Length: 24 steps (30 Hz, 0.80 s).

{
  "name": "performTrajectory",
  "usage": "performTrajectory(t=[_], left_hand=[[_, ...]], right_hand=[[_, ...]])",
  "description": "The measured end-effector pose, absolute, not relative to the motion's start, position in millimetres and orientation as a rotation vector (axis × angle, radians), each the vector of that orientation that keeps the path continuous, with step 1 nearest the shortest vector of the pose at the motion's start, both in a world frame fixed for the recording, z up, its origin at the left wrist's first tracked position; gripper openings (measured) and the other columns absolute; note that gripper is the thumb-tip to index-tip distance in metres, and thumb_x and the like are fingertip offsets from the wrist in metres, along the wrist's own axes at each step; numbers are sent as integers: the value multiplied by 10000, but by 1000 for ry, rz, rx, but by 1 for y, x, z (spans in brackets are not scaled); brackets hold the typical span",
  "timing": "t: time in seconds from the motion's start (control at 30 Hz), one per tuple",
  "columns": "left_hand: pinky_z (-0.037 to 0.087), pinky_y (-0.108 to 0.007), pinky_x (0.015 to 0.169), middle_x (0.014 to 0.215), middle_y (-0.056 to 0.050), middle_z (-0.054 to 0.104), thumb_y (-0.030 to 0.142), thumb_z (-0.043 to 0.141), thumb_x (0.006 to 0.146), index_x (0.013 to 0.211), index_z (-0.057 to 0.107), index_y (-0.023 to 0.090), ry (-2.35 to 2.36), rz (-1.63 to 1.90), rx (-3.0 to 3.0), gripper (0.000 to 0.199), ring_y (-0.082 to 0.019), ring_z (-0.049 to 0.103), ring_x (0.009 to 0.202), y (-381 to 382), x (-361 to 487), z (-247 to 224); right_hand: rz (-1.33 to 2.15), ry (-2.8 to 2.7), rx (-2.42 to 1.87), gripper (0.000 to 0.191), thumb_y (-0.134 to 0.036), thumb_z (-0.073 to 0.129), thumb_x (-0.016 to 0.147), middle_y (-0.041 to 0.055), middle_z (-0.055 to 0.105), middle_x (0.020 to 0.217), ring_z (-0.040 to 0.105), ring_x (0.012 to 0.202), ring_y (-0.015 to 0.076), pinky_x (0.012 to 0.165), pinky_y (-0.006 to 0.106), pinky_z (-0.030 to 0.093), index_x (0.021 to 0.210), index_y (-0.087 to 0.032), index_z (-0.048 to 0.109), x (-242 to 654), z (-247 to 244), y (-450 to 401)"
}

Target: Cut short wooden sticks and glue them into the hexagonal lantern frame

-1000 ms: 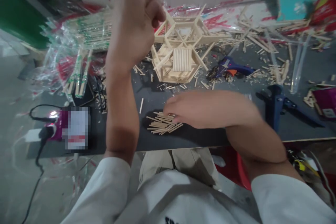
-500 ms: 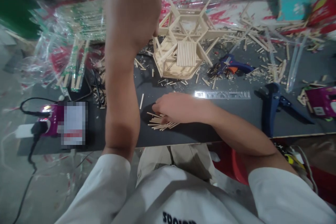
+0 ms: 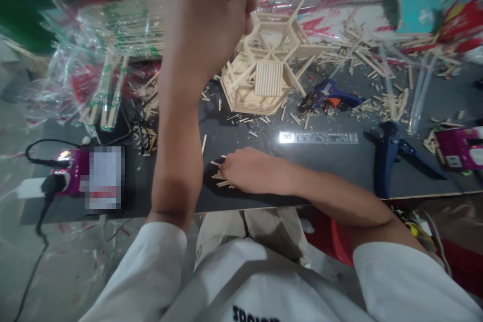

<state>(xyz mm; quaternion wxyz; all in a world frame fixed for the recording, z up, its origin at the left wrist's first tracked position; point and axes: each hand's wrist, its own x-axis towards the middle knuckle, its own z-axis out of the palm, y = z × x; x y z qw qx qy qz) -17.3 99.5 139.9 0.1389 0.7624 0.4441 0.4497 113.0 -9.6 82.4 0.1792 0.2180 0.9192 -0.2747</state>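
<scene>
My left hand [image 3: 211,25] is raised close to the camera, left of a wooden stick model [image 3: 268,78] made of hexagon frames. Its fingers are curled closed, and whatever they hold is out of sight. My right hand [image 3: 252,168] is low over a small pile of cut wooden sticks [image 3: 222,177] near the table's front edge. Its fingers curl down and together onto the sticks, with the tips mostly hidden. One loose stick [image 3: 204,144] lies beside my left forearm.
Right of the model lie a blue glue gun [image 3: 334,96], a clear ruler [image 3: 319,138] and a blue cutter [image 3: 388,161]. Plastic-wrapped stick bundles [image 3: 107,90] and a purple power block [image 3: 70,173] are on the left. Offcuts [image 3: 392,103] litter the table [image 3: 332,171].
My left hand has shifted right, covering part of the model's left side. My right hand has moved slightly nearer my body and covers more of the stick pile.
</scene>
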Motion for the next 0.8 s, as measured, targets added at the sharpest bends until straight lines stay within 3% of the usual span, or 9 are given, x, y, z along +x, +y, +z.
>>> performTrajectory(t=[0.17, 0.27, 0.3, 0.37, 0.47, 0.6, 0.8], left_hand=[[451, -338, 672, 603, -21, 643, 216, 596, 1030, 610, 596, 226, 1404, 1269, 2288, 421, -166, 663, 608, 89, -13, 149], [524, -368, 791, 665, -11, 701, 162, 681, 926, 684, 676, 226, 1353, 1254, 2276, 250, -189, 699, 691, 90, -14, 149], [540, -387, 836, 720, -8, 733, 124, 724, 864, 754, 725, 233, 1330, 1253, 2266, 155, -203, 718, 744, 91, -15, 149], [559, -429, 880, 854, -9, 788, 116, 782, 807, 913, 799, 269, 1307, 1228, 2262, 187, -239, 747, 850, 91, -18, 150], [573, -472, 823, 938, -17, 814, 289, 755, 914, 916, 806, 314, 1302, 1131, 2202, 57, -244, 726, 779, 89, -17, 152], [551, -491, 724, 822, -41, 782, 527, 682, 987, 791, 769, 316, 1231, 974, 2129, 301, -237, 651, 621, 85, -2, 149], [589, -526, 774, 574, -70, 653, 684, 715, 913, 679, 733, 282, 1170, 854, 2044, 466, -305, 692, 613, 88, 27, 131]], right_hand=[[-719, 2597, 524, 337, -42, 528, 960, 142, 832, 1113, 790, 956, 249, 621, 318, 399, 1091, -155, 818, 111, 90, -12], [-683, 2608, 588, 310, -83, 554, 940, 151, 830, 1120, 783, 955, 269, 667, 338, 443, 1096, -160, 811, 120, 108, -4], [-652, 2611, 678, 285, -113, 554, 952, 153, 828, 1098, 773, 928, 270, 682, 345, 453, 1073, -163, 807, 127, 117, 0], [-573, 2627, 958, 263, -183, 528, 997, 145, 816, 1035, 737, 864, 260, 713, 357, 461, 1012, -169, 790, 146, 135, 11], [-460, 2696, 1512, 212, -216, 551, 985, 105, 779, 912, 680, 805, 229, 740, 342, 446, 955, -172, 756, 181, 157, 28], [-398, 2661, 2058, 172, -220, 573, 953, 81, 731, 830, 601, 739, 184, 725, 323, 402, 863, -182, 715, 211, 164, 45], [-527, 2693, 1969, 236, -293, 567, 1004, 42, 682, 751, 554, 721, 172, 695, 318, 384, 842, -197, 709, 212, 156, 58]])
